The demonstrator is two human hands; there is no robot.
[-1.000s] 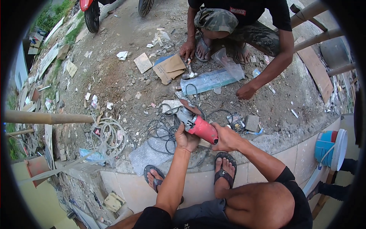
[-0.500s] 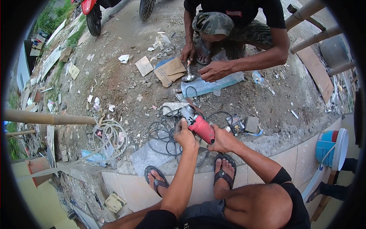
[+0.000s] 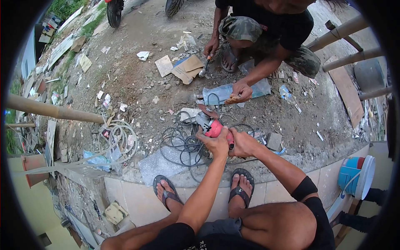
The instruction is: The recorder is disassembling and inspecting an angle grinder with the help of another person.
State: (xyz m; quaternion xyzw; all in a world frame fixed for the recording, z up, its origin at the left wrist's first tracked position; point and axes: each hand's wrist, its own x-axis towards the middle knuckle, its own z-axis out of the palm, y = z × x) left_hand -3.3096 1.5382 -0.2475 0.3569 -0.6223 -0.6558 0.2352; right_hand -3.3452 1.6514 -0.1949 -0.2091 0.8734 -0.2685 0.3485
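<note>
A red angle grinder point(image 3: 216, 128) with a silver head and a brownish disc point(image 3: 208, 111) is held between my two hands, above the ground in front of my feet. My left hand point(image 3: 217, 144) is closed round the middle of its body, near the head. Round the rear end is wrapped my right hand point(image 3: 245, 144), also closed. Across from me a crouching person's hand point(image 3: 241, 90) holds a brownish piece point(image 3: 236, 99), just beyond the disc and apart from it. That person's other hand point(image 3: 211, 46) grips a hammer point(image 3: 205, 66), head down.
Dark cable point(image 3: 177, 143) lies in loops beneath the grinder, beside bubble wrap point(image 3: 160, 164). A coiled pale hose point(image 3: 125, 141) and bamboo pole point(image 3: 58, 111) are at left. A blue plastic sheet point(image 3: 216, 92) and cardboard point(image 3: 186, 70) lie ahead; a paint bucket point(image 3: 358, 177) stands right.
The grinder has turned more upright, and my left hand wraps further over its body. The other person's hand has come closer to the disc, with the brownish piece now showing.
</note>
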